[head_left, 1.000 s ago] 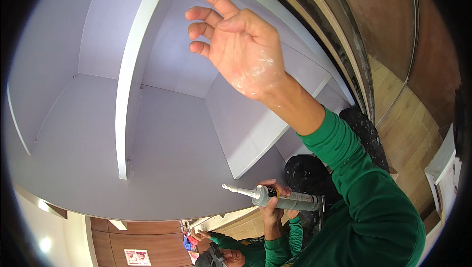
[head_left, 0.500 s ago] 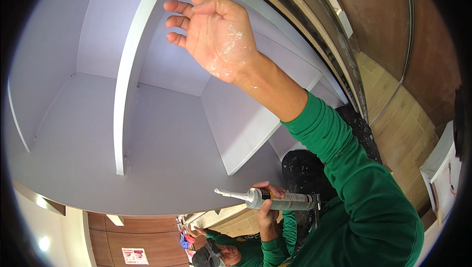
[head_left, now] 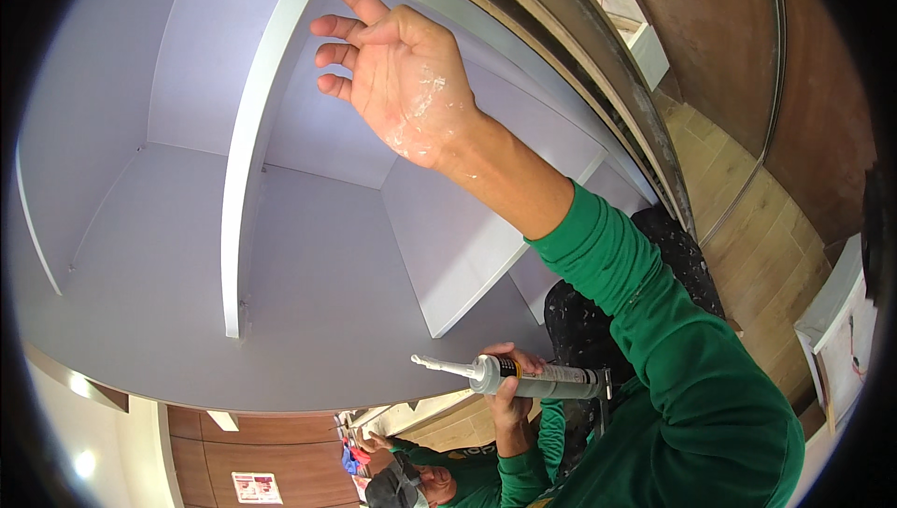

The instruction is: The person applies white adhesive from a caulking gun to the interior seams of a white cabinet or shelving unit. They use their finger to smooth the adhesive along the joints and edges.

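My right hand is raised, palm showing, fingers stretched apart and holding nothing. White smears mark its palm and wrist. A white paste coats the index fingertip, which is at the inner corner where an upright white panel meets the cabinet's frame. Whether the fingertip presses on the corner, I cannot tell. Lower down, my left hand grips a caulking gun loaded with a grey sealant cartridge. Its white nozzle points left, with white sealant at the tip.
Pale grey cabinet compartments surround the panel, with a slanting divider on the right. Dark sliding-door tracks curve along the right side above a wood-look floor. A co-worker in a cap is at the bottom.
My right hand sits slightly lower in the picture, as does the panel, so its fingertip remains near the same corner. The caulking gun stays in my left hand, almost unmoved.
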A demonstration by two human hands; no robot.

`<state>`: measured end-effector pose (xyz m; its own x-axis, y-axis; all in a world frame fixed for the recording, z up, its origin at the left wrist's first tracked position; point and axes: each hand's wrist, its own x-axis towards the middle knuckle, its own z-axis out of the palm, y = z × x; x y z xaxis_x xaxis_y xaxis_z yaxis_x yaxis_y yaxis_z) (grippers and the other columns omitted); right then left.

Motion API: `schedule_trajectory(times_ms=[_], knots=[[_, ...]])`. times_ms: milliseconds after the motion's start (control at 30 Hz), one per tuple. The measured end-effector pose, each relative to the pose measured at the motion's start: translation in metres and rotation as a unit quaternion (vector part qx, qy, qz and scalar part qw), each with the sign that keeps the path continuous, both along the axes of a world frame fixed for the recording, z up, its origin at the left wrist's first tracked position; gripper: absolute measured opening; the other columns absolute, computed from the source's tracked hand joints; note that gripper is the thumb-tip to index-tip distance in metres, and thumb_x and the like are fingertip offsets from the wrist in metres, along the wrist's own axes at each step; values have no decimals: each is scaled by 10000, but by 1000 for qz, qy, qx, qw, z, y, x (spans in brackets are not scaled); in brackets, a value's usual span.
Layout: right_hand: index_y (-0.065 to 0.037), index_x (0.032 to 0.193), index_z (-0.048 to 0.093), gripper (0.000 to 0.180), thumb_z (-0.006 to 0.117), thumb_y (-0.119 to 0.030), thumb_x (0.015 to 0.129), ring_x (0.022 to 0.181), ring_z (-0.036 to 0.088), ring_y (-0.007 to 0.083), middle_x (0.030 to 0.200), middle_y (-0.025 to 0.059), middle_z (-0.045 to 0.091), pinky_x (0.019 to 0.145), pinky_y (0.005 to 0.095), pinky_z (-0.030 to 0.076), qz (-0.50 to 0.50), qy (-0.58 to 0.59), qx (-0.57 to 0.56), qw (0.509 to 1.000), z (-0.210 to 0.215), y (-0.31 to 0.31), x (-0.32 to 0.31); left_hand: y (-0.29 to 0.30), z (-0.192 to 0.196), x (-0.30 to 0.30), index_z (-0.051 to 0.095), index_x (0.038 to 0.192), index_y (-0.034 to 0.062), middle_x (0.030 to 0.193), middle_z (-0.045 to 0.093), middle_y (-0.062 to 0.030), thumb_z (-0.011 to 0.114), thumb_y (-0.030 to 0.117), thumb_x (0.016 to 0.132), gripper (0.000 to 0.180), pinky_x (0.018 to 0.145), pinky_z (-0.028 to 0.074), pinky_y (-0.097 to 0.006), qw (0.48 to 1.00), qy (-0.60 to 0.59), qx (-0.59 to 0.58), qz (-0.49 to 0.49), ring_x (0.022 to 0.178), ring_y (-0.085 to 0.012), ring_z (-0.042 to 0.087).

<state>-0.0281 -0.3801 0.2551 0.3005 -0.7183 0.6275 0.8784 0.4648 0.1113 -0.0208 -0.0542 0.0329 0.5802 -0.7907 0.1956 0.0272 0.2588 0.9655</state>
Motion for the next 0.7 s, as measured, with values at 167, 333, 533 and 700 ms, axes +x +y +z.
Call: schedule_trajectory(times_ms=[167, 333, 533, 700], knots=[[-37, 1556, 345, 736, 501, -199, 855, 1027, 502, 206, 1224, 118, 510, 971, 392, 417, 1, 0, -1, 1000, 1, 1, -7, 1, 0, -1, 505, 1263, 42, 801, 579, -107, 778, 374, 864, 587, 772, 523, -459, 1000, -6, 0, 0, 751, -254, 608], [-8, 1587, 288, 783, 500, -178, 852, 1026, 502, 203, 1226, 115, 502, 977, 393, 416, -14, 0, -13, 1000, -1, 8, -14, 4, -1, -2, 506, 1260, 39, 800, 579, -110, 777, 365, 863, 581, 785, 520, -460, 1000, 6, -5, 8, 754, -254, 606], [46, 1609, 202, 851, 509, -174, 846, 995, 501, 200, 1203, 118, 502, 967, 397, 416, -24, 8, -11, 1000, 3, 15, -32, 4, -2, -1, 504, 1262, 40, 807, 578, -110, 773, 359, 866, 575, 787, 521, -461, 1000, 11, -8, 9, 759, -254, 605], [69, 1606, 183, 872, 520, -171, 838, 968, 496, 198, 1180, 118, 508, 957, 397, 417, -21, 13, -15, 1000, 6, 20, -40, 5, -3, 2, 501, 1264, 41, 807, 575, -110, 772, 356, 866, 576, 778, 527, -459, 1000, 7, -5, 8, 756, -253, 604]])
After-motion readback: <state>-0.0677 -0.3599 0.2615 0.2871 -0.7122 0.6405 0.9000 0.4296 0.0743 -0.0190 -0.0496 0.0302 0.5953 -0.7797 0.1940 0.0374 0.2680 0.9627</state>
